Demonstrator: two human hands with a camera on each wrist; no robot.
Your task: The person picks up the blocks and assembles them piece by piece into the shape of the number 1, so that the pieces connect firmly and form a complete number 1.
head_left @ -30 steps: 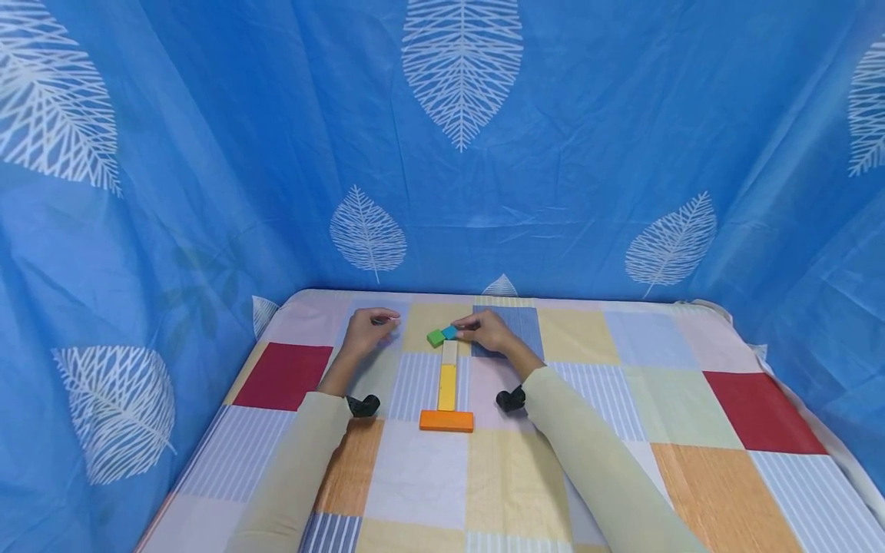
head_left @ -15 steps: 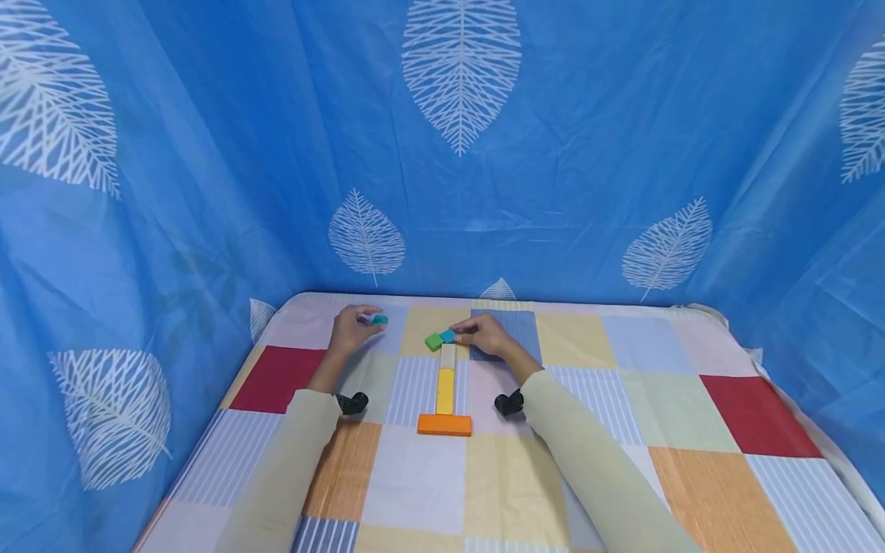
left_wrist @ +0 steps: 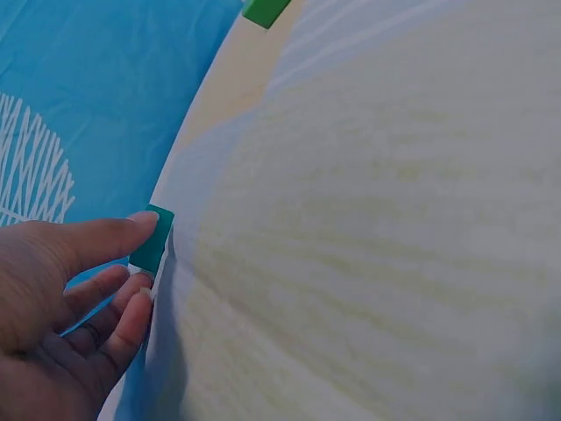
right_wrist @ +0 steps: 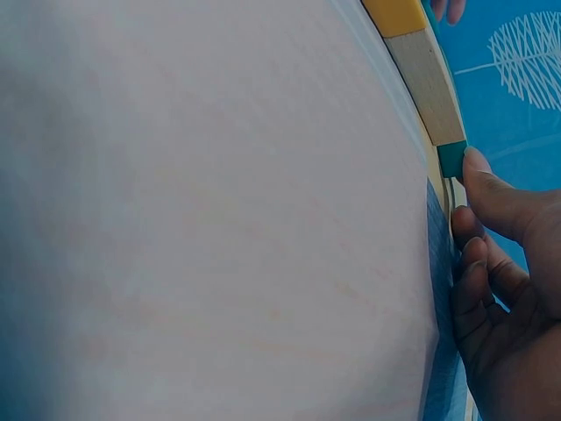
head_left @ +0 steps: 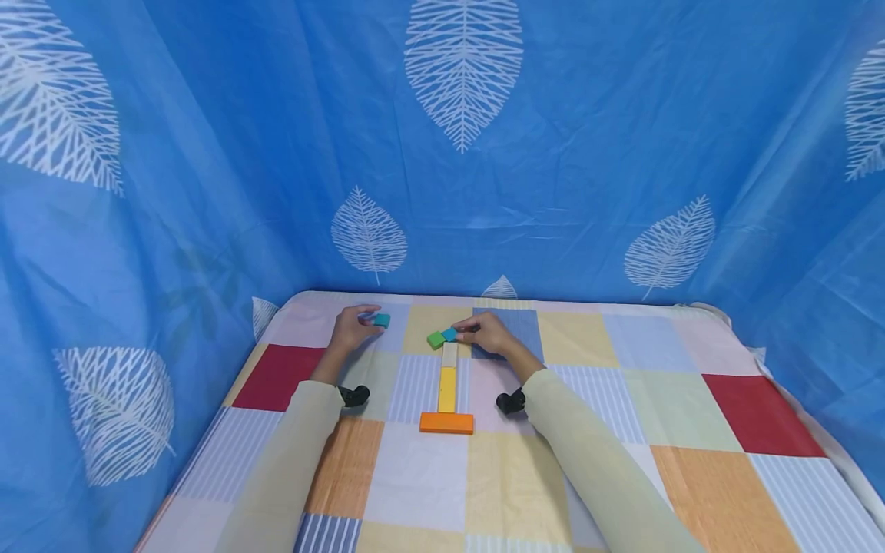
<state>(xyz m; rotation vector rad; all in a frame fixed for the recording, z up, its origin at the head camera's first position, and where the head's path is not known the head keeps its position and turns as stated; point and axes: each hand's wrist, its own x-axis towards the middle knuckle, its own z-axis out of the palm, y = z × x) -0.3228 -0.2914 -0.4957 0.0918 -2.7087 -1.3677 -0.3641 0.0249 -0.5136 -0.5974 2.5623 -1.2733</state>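
At the far left of the patchwork-covered surface, the left hand has its grip pinched on a small teal rectangular block; the block sits at the fingertips, on the side toward the centre, with the thumb pressed against its near face in the left wrist view and the other fingers curled below it. Well to the right of that grip lies a small green rectangular block, touching a second small teal block. The right hand has its grip on this second teal block, the thumb tip pressed to its side, the remaining fingers curled; whether another finger closes on it from the far side I cannot tell. Just nearer than that grip a pale wooden bar runs toward the person, then a yellow bar, ending in an orange crossbar block.
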